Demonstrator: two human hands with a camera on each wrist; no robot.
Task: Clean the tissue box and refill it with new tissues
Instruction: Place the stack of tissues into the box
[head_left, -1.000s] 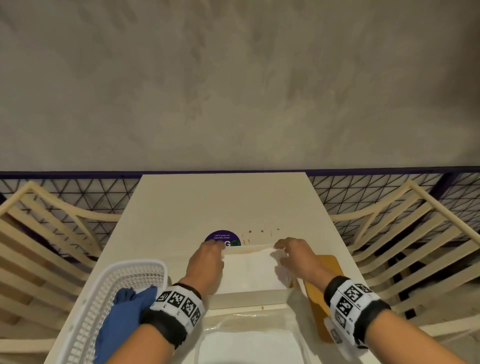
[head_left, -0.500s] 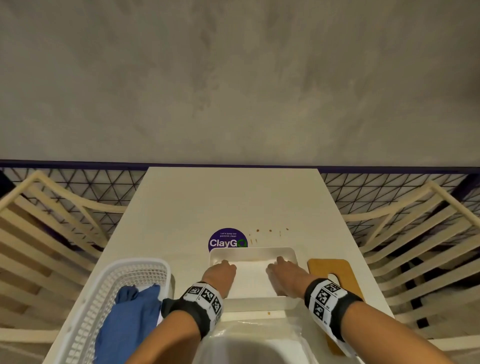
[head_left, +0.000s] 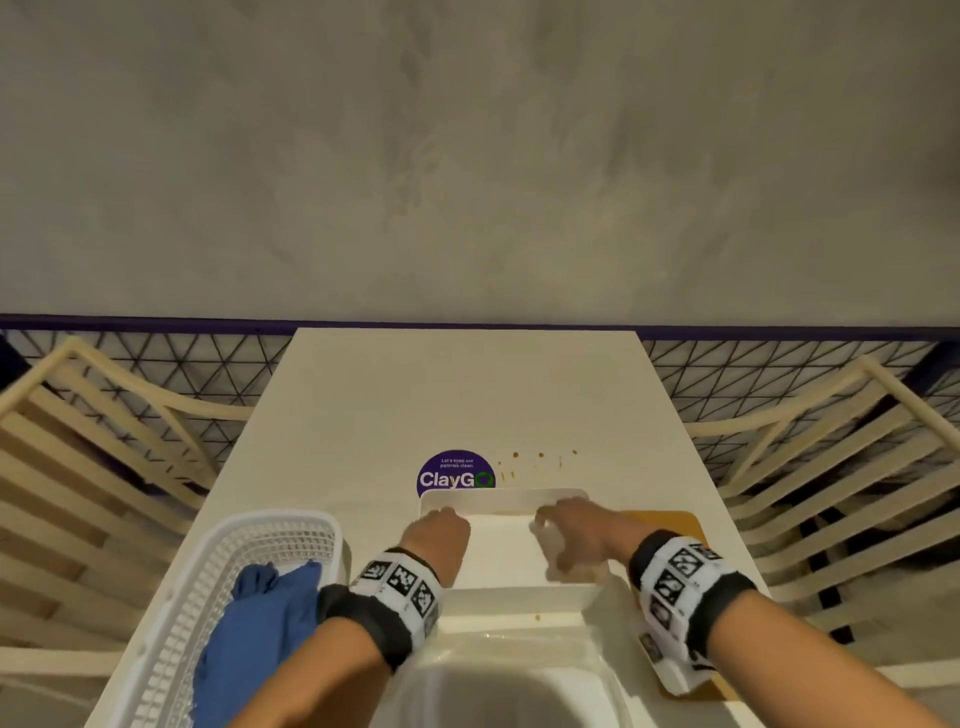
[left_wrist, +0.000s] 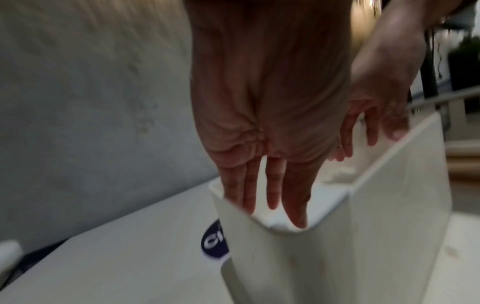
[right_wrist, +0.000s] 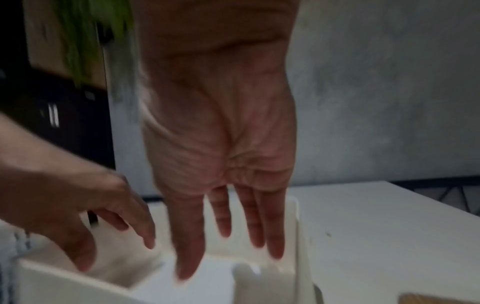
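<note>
The open white tissue box (head_left: 504, 498) stands at the near middle of the table, with white tissues (head_left: 501, 553) inside. My left hand (head_left: 441, 519) reaches down into its left side, fingers (left_wrist: 270, 201) straight and pointing at the tissues. My right hand (head_left: 558, 519), blurred, reaches into the right side, its straight fingers (right_wrist: 275, 236) hanging beside the inner wall. Neither hand grips anything. The fingertips are hidden below the rim in the head view. The box's wooden lid (head_left: 672, 519) lies flat to the right.
A white mesh basket (head_left: 218, 582) holding a blue cloth (head_left: 260, 623) sits at the near left. A clear plastic wrapper (head_left: 498, 691) lies at the near edge. A purple sticker (head_left: 456, 475) and brown spots (head_left: 540, 456) mark the table (head_left: 467, 395). Slatted chairs (head_left: 93, 467) flank it.
Both hands left the tissue stack's far corners and sank into the box with fingers pointing down. The right hand is still moving.
</note>
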